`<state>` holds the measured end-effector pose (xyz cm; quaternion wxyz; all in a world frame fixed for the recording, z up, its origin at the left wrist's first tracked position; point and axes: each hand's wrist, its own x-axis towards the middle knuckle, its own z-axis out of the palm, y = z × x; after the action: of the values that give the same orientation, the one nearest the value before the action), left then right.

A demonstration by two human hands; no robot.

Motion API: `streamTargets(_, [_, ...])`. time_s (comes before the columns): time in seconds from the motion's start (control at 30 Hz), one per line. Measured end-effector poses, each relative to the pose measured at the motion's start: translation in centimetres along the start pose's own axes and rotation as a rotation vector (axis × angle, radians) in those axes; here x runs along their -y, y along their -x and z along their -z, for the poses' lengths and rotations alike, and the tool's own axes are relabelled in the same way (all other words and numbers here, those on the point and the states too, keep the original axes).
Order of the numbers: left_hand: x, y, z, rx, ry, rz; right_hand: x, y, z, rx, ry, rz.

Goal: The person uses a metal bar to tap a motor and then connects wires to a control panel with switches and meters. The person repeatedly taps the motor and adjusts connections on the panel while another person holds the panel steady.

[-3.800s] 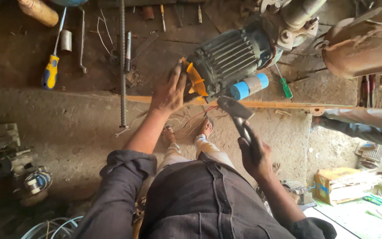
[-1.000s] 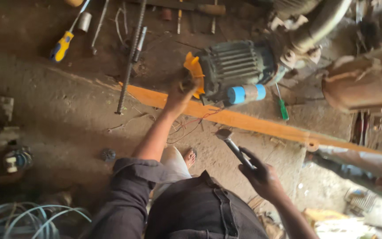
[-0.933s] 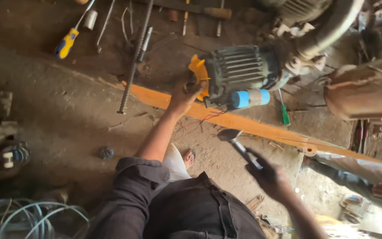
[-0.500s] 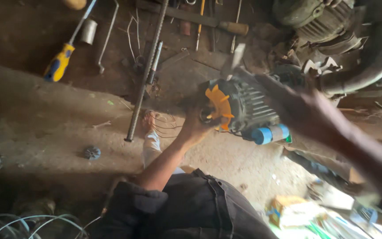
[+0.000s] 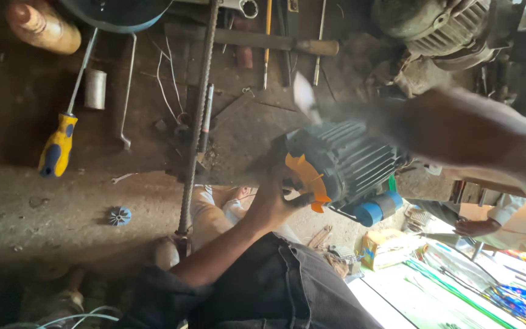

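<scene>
Near us, the left hand (image 5: 272, 204) now grips the orange fan (image 5: 305, 180) on one grey motor (image 5: 345, 161), resting on the concrete ledge's front edge. Our right hand (image 5: 336, 113) has swung up over the motor, blurred; we cannot tell its grip. Further: one yellow screwdriver (image 5: 59, 146), one steel rod (image 5: 199, 116). Striking seems underway.

left hand (image 5: 273, 201) gripping, right arm (image 5: 476, 131) raised, blurred
</scene>
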<state>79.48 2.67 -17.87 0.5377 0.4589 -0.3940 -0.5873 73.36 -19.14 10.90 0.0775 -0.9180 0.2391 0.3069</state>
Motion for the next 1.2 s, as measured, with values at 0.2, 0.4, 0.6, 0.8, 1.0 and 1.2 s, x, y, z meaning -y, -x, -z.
streamTargets(0.2, [-1.1, -0.6, 0.5, 0.053, -0.007, 0.043, -1.6, 0.4, -3.6, 0.478, 0.423, -0.155])
streamTargets(0.4, [-3.6, 0.1, 0.8, -0.035, -0.102, -0.07, -2.5, 3.5, -6.9, -0.133, -0.496, -0.163])
streamTargets(0.6, [0.5, 0.1, 1.2, 0.013, -0.616, -0.3, 0.1, 10.2, -11.3, -0.447, -0.611, -0.466])
streamTargets(0.8, [5.4, 0.9, -0.9, -0.037, 0.08, 0.409, 4.3, 17.3, -19.8, -0.584, -0.601, -0.507])
streamTargets(1.0, [-0.4, 2.7, 2.5, -0.283, -0.904, 0.031, 6.7, 25.9, -29.7, -0.702, -1.153, -0.739])
streamTargets(1.2, [-4.1, 1.0, 2.3, 0.074, -0.987, -0.657, 5.2, 27.6, -37.0, -0.824, -1.189, -0.924])
